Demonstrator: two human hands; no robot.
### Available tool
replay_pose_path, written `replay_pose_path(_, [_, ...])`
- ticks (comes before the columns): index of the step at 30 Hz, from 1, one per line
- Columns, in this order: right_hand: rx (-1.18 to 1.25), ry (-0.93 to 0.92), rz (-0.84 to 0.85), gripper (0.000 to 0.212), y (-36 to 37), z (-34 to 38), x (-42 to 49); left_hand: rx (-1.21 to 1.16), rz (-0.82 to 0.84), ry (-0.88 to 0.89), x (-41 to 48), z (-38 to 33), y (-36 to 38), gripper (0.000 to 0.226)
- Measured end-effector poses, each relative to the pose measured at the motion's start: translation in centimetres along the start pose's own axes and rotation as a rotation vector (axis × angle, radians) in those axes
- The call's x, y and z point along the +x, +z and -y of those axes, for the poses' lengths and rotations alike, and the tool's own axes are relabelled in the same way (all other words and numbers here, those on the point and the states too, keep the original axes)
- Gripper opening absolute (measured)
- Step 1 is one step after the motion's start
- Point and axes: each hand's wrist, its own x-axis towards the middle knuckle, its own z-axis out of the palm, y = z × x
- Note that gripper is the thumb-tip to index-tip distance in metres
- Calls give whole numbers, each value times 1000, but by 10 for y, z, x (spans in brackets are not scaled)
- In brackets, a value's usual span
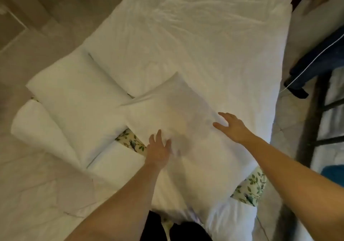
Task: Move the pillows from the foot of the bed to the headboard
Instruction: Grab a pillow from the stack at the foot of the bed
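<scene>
Centre frame: our spread left hand (159, 150) and open right hand (231, 127) flank the nearest pillow (178, 121); we should grip opposite edges firmly before lifting toward the bare sheet (195, 36) above.

White pillows (178, 121) on a white duvet (195, 36) — a cream sheet (130, 140) (green leaves, bluish birds) peeks lower centre.

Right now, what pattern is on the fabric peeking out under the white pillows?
Cream fabric with green leaves and small blue birds, clearest in the head view.
</scene>
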Motion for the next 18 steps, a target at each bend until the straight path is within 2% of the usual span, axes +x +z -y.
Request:
replay_pose_path(4, [18, -18, 35, 79, 5, -5, 31, -140, -80, -103, 4, -3, 30, 80])
replay_pose_path(7, [25, -43, 37, 82, 15, -12, 59, -110, -127, -123, 19, 2, 55, 99])
replay_pose_path(10, [32, -47, 51, 86, 25, -18, 90, -252, -182, -170, 29, -4, 69, 85])
replay_pose_path(14, [81, -50, 44, 95, 37, -20, 125, -384, -175, -237, 42, -3, 85, 91])
replay_pose_path(18, [119, -57, 56, 92, 49, -21, 155, -468, -222, -260, 56, 0, 97, 92])
